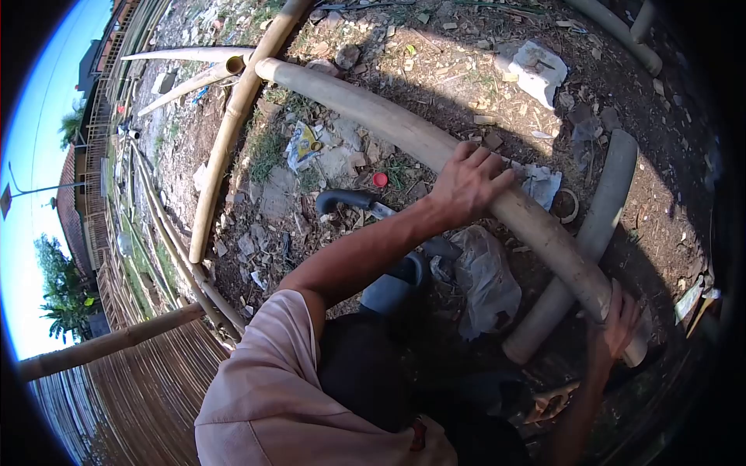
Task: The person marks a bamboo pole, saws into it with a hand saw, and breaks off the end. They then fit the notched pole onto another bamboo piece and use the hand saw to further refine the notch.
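Note:
A thick bamboo pole (373,113) runs diagonally from the upper left to the lower right. My left hand (470,182) lies over its middle with the fingers wrapped round it. Near the lower right end, my right hand (622,318) grips the same pole. This pole crosses over a shorter thick bamboo piece (614,186) on the ground. Its far end touches or lies close to a long yellowish pole (225,147). Below my left forearm's line, a tool with a curved black handle (346,199) is partly hidden by the arm.
Wood chips and rubble cover the ground. Around lie a clear plastic bag (486,272), a yellow-and-white wrapper (301,146), a red cap (380,179) and a white block (538,74). More poles (167,233) lie at left, beside a bamboo slat panel (155,380).

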The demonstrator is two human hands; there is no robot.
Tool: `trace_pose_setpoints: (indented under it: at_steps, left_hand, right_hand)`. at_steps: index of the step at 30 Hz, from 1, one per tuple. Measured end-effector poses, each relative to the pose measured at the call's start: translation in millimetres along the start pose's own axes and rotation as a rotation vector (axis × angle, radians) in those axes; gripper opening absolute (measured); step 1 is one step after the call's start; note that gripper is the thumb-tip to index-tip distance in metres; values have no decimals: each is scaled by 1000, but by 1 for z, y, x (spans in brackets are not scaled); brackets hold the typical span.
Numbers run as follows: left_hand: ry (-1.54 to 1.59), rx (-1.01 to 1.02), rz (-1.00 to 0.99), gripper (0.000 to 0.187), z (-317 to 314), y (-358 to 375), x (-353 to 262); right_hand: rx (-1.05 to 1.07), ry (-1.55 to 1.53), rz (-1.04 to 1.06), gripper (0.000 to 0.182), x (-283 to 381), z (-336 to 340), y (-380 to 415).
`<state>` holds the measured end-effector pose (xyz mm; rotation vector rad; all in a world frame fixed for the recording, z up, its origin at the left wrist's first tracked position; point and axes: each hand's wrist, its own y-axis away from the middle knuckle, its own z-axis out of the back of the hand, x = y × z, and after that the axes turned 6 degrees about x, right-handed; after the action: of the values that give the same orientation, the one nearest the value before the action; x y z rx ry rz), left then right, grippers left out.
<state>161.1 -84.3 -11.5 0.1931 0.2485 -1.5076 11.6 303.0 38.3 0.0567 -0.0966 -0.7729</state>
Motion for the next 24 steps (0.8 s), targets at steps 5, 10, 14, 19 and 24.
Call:
trace_pose_setpoints:
  at_steps: [5,10,14,19,24]
  left_hand:
    - [-75,-217,-12,62,-3,7,-8]
    - [-19,-78,-31,71,8,-1,3]
    - [-1,27,-26,78,12,-6,9]
    - [-57,-9,-36,77,14,0,6]
    - [54,77,16,81,19,-4,10]
  right_hand:
    - [-34,1,57,92,-24,-17,4]
    - [-21,-22,74,95,-17,-5,-14]
    - [169,-133,80,100,-11,11,-24]
    - [24,-136,161,101,-18,-5,-16]
    - [28,-154,128,101,-12,1,-21]
